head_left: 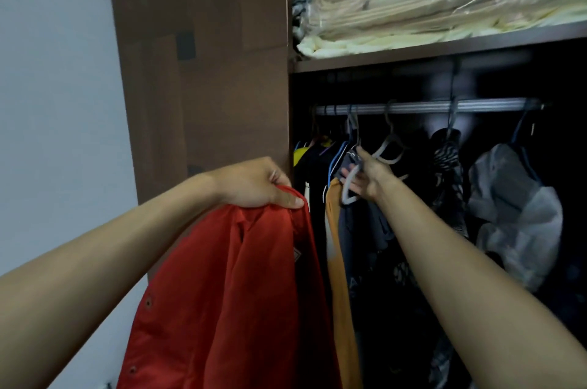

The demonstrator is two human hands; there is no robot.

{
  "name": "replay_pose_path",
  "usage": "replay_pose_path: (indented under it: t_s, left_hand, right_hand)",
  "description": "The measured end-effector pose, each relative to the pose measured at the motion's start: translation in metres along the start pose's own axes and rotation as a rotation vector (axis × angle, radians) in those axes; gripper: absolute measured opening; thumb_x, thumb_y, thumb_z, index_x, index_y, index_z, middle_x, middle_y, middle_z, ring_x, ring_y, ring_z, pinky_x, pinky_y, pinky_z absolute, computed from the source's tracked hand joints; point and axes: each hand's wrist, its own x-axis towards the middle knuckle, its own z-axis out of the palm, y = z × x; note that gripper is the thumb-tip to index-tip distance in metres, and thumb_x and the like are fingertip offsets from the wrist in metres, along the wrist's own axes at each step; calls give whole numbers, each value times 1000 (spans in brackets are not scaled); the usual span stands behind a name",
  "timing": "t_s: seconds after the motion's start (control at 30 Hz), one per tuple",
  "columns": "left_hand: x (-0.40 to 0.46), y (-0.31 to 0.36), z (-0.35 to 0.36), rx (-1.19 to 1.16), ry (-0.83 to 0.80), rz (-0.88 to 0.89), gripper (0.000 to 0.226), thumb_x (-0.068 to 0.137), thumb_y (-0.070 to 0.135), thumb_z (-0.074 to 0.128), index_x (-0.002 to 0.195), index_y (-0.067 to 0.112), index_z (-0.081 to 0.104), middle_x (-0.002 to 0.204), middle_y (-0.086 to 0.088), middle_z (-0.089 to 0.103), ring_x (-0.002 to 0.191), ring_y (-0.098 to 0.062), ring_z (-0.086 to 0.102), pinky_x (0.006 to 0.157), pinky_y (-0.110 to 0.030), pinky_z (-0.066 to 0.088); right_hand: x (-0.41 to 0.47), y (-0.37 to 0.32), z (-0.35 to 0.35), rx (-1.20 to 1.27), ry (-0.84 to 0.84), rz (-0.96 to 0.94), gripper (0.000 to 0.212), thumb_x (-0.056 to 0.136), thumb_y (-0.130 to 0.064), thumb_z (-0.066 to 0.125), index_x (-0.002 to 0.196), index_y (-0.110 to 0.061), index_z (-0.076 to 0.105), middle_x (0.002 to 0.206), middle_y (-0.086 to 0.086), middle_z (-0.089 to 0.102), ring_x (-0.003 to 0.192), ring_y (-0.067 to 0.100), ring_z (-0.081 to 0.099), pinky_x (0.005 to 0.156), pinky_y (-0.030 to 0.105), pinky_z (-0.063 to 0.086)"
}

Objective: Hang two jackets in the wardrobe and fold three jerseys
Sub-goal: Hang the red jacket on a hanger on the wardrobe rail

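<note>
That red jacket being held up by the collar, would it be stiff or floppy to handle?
Probably floppy: the red jacket hangs in soft folds from the left hand, which grips its top edge. Its slight sheen suggests smooth, perhaps slippery fabric. One hand lifts it while the right hand holds a grey hanger, so likely light.

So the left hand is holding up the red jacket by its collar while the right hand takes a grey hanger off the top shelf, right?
Not quite. The head view shows the right hand reaching for the grey hanger among the clothes hanging under the rail, not on the top shelf, which holds folded bedding. The rest stands: the left hand holds up the red jacket by its top edge.
</note>
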Motion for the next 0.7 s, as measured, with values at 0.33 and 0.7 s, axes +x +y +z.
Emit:
replay_pose_path:
  t_s: [0.33, 0.7]
  left_hand:
    - [-2, -32, -1, 150, 256, -111, 46, 89, 49, 70, 65, 10, 67, 64, -2, 64, 56, -8, 54, 64, -26, 46]
    - [16, -36, 2, 127, 321, -78, 44, 85, 49, 74, 55, 18, 63, 56, 7, 60, 55, -4, 55, 59, -23, 43]
  right_hand:
    - [-2, -11, -45, -92, -141, -29, 54, 102, -66, 26, 84, -18, 45, 39, -9, 25, 25, 3, 21, 27, 12, 15]
    - [-121, 51, -103, -247, -237, -144, 55, 98, -69, 35, 93, -18, 55, 49, -7, 20, 33, 6, 16, 43, 17, 9]
